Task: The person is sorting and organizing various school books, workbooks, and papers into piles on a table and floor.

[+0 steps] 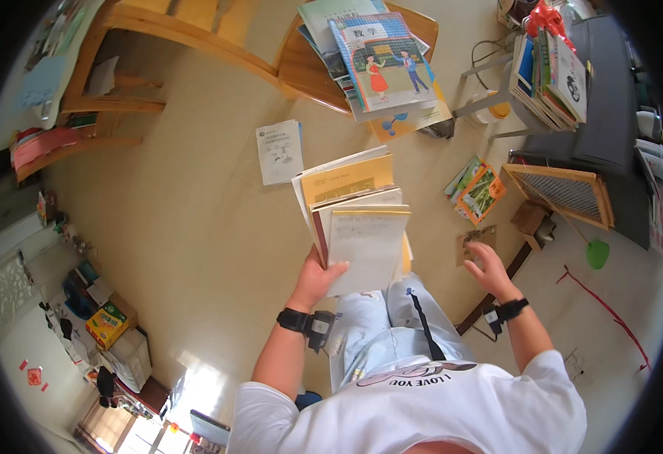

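My left hand grips a stack of books and notebooks from its left side, thumb on top. Uppermost lies a pale sheet or notebook with faint handwriting; a yellow-orange cover shows farther back in the stack. Over to the right, my right hand is held in the air with fingers apart and nothing in it. Near its fingertips a brown printed booklet or card lies on the floor, partly hidden by the hand. I cannot tell whether they touch.
Ahead, a wooden chair bears piled textbooks. A white booklet and several colourful books lie on the floor. At right, a grey chair holds upright books, near a wood-framed mesh panel and a green swatter.
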`<state>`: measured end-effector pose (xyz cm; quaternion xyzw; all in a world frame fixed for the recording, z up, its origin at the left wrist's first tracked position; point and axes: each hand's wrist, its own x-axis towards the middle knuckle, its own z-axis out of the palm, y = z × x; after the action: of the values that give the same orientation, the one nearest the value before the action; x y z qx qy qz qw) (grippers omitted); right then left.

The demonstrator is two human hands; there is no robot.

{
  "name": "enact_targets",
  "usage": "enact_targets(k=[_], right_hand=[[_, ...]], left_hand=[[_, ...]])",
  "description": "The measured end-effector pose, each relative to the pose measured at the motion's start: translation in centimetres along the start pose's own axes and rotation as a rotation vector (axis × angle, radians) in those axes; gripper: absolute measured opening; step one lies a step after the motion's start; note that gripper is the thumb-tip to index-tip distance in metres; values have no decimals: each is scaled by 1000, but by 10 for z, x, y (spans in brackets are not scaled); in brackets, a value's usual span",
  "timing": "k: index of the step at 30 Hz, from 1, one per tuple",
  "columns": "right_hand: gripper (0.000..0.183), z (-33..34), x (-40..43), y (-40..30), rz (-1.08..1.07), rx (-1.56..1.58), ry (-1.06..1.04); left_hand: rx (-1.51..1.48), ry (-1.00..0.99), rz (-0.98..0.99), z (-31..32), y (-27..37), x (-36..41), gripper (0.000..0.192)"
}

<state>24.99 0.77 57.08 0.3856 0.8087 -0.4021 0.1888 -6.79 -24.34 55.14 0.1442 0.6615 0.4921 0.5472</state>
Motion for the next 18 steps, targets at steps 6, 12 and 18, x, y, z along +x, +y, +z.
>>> enact_targets(k=[6, 12, 18], right_hand=[[57, -19, 9, -126, -25, 1119, -492], [46, 19, -38, -206, -49, 1142, -532], [44, 111, -83, -300, -232, 933, -351]], left_hand=[[-362, -87, -16, 26, 36, -80, 56], [-436, 79, 71, 11, 9, -152, 61], [-727, 278, 352, -43, -44, -228, 65]])
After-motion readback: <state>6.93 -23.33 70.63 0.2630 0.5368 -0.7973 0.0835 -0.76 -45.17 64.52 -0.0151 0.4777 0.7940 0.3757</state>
